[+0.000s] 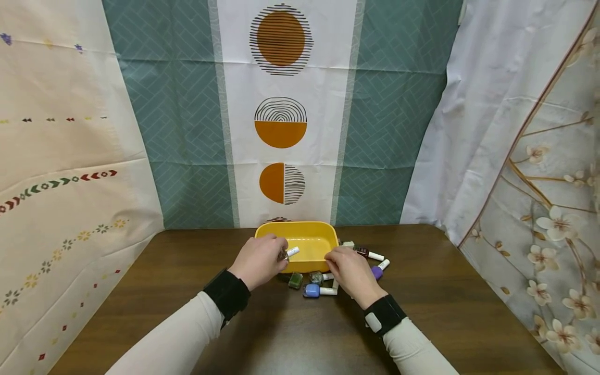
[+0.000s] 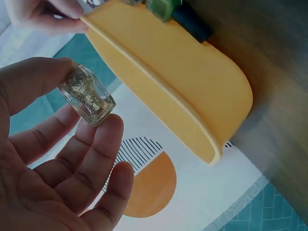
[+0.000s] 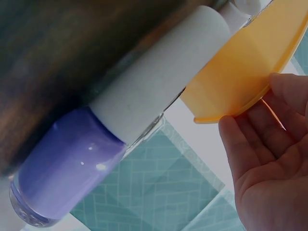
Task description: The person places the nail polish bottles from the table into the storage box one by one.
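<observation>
My left hand pinches a clear nail polish bottle with gold flakes between thumb and fingers. Its white cap points to the right, over the near part of a yellow plastic tub. With thumb and fingertips, my right hand grips the tub's rim at its near right corner. Close to the right wrist camera lies a purple nail polish bottle with a white cap. In front of the tub are a green bottle, a dark glittery bottle and a blue bottle.
A dark red nail polish bottle lies right of the tub, beyond my right hand. Others there are partly hidden by that hand. The wooden table ends at a hanging patterned curtain behind the tub.
</observation>
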`<state>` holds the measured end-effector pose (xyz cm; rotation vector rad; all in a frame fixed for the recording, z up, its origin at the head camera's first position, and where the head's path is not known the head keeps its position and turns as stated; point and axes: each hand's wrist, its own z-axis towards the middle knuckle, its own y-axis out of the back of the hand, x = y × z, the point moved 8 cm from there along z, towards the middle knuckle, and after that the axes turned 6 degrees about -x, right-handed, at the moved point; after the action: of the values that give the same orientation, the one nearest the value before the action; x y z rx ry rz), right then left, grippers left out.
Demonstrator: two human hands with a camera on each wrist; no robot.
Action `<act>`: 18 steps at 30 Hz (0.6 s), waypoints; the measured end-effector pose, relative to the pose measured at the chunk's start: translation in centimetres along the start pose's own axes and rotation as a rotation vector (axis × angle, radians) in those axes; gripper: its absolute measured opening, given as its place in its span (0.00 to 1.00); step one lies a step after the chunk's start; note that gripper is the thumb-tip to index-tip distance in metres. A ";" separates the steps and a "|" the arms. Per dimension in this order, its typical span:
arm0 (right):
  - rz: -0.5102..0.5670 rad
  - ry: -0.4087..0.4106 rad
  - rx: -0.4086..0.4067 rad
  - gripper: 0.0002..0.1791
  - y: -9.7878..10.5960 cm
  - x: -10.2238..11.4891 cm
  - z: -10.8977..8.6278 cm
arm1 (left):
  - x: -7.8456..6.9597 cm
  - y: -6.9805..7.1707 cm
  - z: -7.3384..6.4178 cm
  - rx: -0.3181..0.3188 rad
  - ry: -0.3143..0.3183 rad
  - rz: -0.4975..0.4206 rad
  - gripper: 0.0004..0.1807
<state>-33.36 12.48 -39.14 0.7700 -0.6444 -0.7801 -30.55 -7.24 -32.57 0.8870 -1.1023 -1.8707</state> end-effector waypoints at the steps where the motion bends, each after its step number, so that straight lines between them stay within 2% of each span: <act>1: 0.001 0.003 -0.002 0.06 0.0 0.0 0.0 | 0.2 -0.1 0.2 0.007 0.006 0.001 0.13; 10: 0.000 0.017 -0.015 0.05 0.2 0.0 0.0 | 1.4 -1.0 2.5 0.016 0.038 0.039 0.10; 18: 0.003 0.008 -0.010 0.06 0.1 -0.1 -0.1 | 2.4 -2.4 4.1 0.049 0.089 0.021 0.09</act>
<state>-33.34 12.65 -39.10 0.7626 -0.6342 -0.7769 -35.77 -7.08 -33.62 0.9734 -1.1031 -1.7768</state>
